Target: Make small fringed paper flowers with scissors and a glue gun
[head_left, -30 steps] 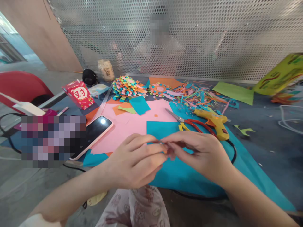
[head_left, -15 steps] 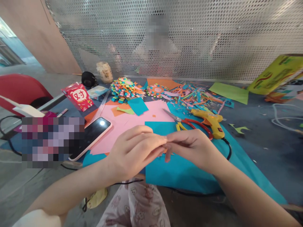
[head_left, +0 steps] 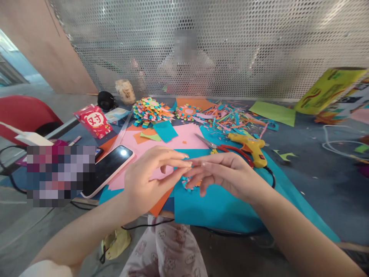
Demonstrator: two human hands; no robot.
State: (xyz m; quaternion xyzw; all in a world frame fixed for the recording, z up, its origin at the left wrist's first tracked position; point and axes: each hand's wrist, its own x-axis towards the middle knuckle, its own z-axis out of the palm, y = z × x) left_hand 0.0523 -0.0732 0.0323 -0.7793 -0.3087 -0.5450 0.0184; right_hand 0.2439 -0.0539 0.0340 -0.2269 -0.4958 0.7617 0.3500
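My left hand (head_left: 147, 179) has its thumb and fingers brought together around the fingertips of my right hand (head_left: 230, 173). Anything small between them is too hard to make out. The fingers of my right hand are loosely bent and apart. Beneath them, partly hidden, lies a small fringed paper piece (head_left: 188, 184) on a blue paper sheet (head_left: 213, 207). Scissors with red handles (head_left: 211, 144) and a yellow glue gun (head_left: 253, 146) rest just beyond my right hand. Pink paper (head_left: 187, 134) spreads out behind my left hand.
A fringed paper ball (head_left: 151, 111), a paper flower (head_left: 188, 111) and colourful paper strips (head_left: 227, 117) lie at the back. A phone (head_left: 108, 171) and a red packet (head_left: 93, 121) are left; a black cord (head_left: 272, 179) trails from the glue gun. A perforated metal panel (head_left: 245, 46) stands behind.
My hands have loosened from a tight pinch, and the right fingers have spread. The fringed paper piece below shows more. An orange paper edge now shows beneath my left hand.
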